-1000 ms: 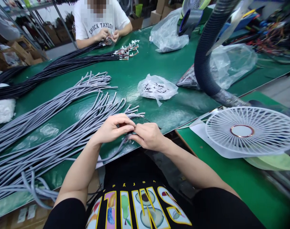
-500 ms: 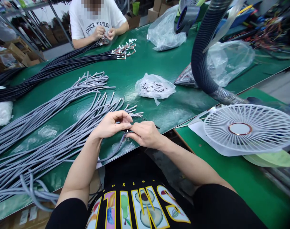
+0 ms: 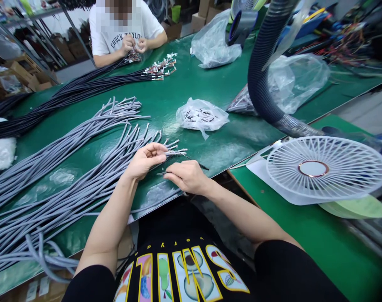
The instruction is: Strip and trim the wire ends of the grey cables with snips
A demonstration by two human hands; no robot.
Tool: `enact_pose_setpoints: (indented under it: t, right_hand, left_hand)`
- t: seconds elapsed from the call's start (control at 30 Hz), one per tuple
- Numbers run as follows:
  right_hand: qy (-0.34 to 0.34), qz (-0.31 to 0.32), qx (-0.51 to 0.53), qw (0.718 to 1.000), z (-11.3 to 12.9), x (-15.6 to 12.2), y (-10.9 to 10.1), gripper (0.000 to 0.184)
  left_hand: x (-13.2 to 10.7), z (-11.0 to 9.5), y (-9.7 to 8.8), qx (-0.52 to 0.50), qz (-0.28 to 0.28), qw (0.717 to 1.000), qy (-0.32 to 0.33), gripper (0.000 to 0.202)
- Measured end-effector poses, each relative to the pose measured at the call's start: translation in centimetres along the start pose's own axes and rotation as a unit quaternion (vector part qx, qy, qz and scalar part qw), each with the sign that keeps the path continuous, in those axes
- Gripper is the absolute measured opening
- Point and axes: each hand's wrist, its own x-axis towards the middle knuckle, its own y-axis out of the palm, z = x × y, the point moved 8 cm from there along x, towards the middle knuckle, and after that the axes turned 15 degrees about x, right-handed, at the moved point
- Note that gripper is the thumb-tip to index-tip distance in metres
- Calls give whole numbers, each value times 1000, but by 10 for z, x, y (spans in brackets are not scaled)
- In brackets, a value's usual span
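Note:
My left hand (image 3: 147,160) is just over the cut ends of a bundle of grey cables (image 3: 115,157). Its fingers are curled, with thumb and fingertips close together; anything between them is too small to make out. To its right, near the front edge, my right hand (image 3: 188,176) is closed around a small tool with a thin metal tip (image 3: 161,173); the fingers hide the rest of it. One grey cable (image 3: 159,203) lies along the table edge below my hands. A thin black rod (image 3: 198,162) shows just behind my right hand.
An open plastic bag of small dark and white pieces (image 3: 202,115) lies ahead. Black cables with white connectors (image 3: 159,69) are farther back, by a person (image 3: 124,37) handling wire ends. A black flexible hose (image 3: 256,79) and a white fan (image 3: 329,167) stand at right.
My hands have moved apart, the left going slightly up and left. The grey cable end that was between them has dropped to the table edge. The view has shifted slightly.

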Motion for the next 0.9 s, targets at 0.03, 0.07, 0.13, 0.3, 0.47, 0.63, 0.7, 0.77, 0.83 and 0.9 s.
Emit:
enact_pose_setpoints:
  t: [0.03,0.07,0.13,0.3,0.47,0.63,0.7,0.77,0.83,0.9]
  right_hand:
    - [18,-3,20,1000,-5,2,-3,33]
    - [43,-14,45,998,-10,4,-8,31]
    - [107,-59,108,987,-24,9,-18,28]
    - [191,-141,276,931,-33,22,-12,34]
    - [182,-168,242,938,-45,38,-32,33]
    - [282,-277,-24,918,-107,31,-124,22]
    - [281,-317,-45,905,-116,19,-146,27]
    - [253,-326,2,911,-111,4,-148,23]
    - [240,-302,103,917,-98,-11,-131,26]
    - [261,-253,239,900,-82,-26,-101,27]
  left_hand:
    - [1,1,-5,-14,-25,1000,-5,32]
    - [3,3,-10,-29,-49,998,-10,33]
    - [4,5,-16,-60,-90,994,-14,36]
    - [3,-3,-6,-103,-147,983,36,35]
    - [-11,-8,-3,-19,-178,983,50,34]
    - [-30,5,12,382,-26,923,34,26]
    - [-38,18,23,492,37,869,38,27]
    - [-42,29,31,536,77,839,42,23]
    - [-44,33,36,526,97,844,52,17]
    - [-45,28,37,480,91,869,79,16]
